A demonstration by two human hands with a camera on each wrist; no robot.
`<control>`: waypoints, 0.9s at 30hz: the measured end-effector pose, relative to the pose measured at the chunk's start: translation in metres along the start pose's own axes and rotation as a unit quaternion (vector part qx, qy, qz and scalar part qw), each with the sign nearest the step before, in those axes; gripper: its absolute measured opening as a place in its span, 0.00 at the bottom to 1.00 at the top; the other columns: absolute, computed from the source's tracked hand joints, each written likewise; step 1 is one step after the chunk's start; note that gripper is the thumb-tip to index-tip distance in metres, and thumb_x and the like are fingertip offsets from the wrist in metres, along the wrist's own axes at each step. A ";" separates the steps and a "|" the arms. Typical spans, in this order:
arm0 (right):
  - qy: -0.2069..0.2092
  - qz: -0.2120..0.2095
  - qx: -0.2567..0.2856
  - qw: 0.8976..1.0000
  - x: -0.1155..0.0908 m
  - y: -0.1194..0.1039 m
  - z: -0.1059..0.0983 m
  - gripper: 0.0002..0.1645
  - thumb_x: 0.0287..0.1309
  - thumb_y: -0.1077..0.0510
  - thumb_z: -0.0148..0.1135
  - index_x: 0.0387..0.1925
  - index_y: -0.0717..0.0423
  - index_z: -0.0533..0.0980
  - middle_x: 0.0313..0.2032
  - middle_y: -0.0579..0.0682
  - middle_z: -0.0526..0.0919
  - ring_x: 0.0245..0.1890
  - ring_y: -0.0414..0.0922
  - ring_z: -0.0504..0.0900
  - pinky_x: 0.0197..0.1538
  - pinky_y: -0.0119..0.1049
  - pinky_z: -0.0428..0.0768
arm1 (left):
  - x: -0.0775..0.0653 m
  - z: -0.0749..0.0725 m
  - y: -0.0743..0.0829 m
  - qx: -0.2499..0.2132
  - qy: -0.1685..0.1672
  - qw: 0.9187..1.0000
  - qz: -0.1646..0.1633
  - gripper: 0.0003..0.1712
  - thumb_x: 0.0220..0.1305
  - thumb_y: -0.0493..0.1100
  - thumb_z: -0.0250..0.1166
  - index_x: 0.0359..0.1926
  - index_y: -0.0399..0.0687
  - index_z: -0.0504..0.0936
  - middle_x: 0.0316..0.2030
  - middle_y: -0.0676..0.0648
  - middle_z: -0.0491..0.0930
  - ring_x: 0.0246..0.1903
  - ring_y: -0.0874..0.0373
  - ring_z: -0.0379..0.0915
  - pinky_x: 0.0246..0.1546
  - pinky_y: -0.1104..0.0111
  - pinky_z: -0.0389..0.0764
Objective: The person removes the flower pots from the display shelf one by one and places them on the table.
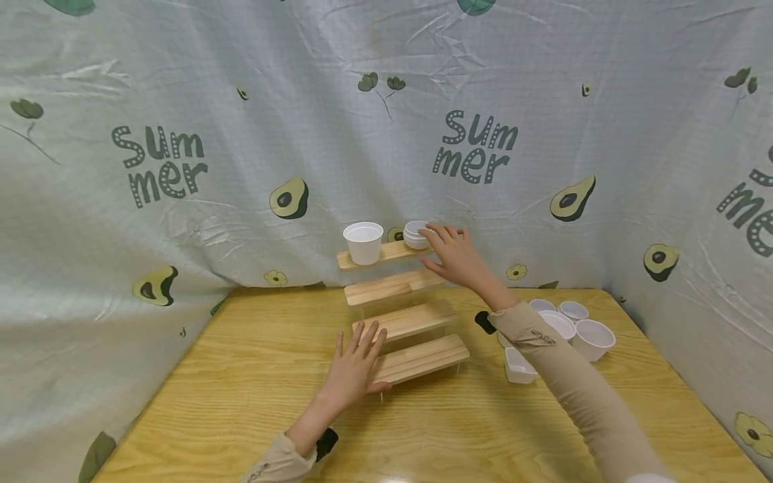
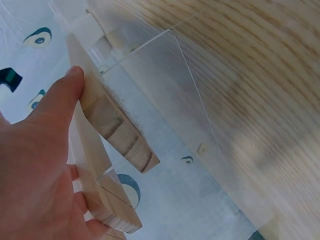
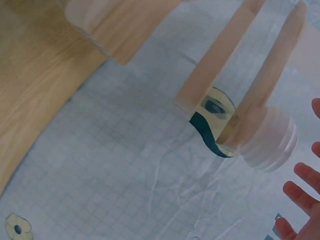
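Note:
A four-tier wooden display stand (image 1: 392,288) with clear side panels stands on the table. My left hand (image 1: 353,369) rests against its left end, fingers spread over the lower tiers. In the left wrist view my thumb touches one plank's (image 2: 122,135) end, and the other fingers are partly hidden. On the top tier stand a white round tub (image 1: 364,245), at left, and a small stack of white bowls (image 1: 415,236), at right. My right hand (image 1: 455,256) reaches beside that stack with its fingers spread. The right wrist view shows the fingers apart from the stacked bowls (image 3: 270,140).
Several white containers cluster on the table at right, including a round tub (image 1: 593,340) and a squarish one (image 1: 519,367), partly behind my right sleeve (image 1: 561,369). A printed curtain (image 1: 338,134) hangs behind and beside the wooden table (image 1: 260,349).

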State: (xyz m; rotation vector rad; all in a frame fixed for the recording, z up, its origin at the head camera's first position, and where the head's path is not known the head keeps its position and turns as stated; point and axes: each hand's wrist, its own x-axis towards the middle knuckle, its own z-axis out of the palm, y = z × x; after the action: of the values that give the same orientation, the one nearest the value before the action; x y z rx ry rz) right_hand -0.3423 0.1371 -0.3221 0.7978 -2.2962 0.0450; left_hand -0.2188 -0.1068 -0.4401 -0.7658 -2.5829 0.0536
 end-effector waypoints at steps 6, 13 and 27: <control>-0.014 0.025 0.006 1.000 0.013 -0.001 0.004 0.32 0.55 0.46 0.57 0.59 0.52 0.64 0.58 0.56 0.67 0.55 0.55 0.66 0.50 0.54 0.65 | 0.000 0.002 0.001 0.006 -0.019 1.000 -0.009 0.53 0.43 0.69 0.60 0.66 0.47 0.56 0.66 0.45 0.55 0.66 0.46 0.50 0.58 0.43 0.58; -0.048 0.048 -0.008 0.998 0.028 -0.004 0.010 0.31 0.58 0.44 0.52 0.60 0.50 0.63 0.61 0.58 0.65 0.57 0.56 0.66 0.51 0.57 0.66 | -0.001 0.002 0.001 0.009 -0.012 1.000 -0.011 0.53 0.43 0.68 0.60 0.66 0.46 0.57 0.66 0.45 0.56 0.65 0.45 0.51 0.58 0.43 0.59; -0.127 0.070 -0.002 0.989 0.041 -0.002 0.016 0.29 0.62 0.44 0.47 0.63 0.45 0.59 0.64 0.56 0.61 0.61 0.55 0.61 0.58 0.62 0.58 | 0.001 0.002 0.001 0.003 -0.020 1.000 -0.016 0.52 0.45 0.68 0.59 0.66 0.47 0.56 0.66 0.44 0.54 0.66 0.45 0.49 0.58 0.42 0.57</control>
State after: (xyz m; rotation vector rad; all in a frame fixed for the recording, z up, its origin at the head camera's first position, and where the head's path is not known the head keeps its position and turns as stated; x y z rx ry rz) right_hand -0.3744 0.1100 -0.3093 0.6695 -2.5891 0.0012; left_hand -0.2197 -0.1052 -0.4414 -0.7291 -2.6314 0.0672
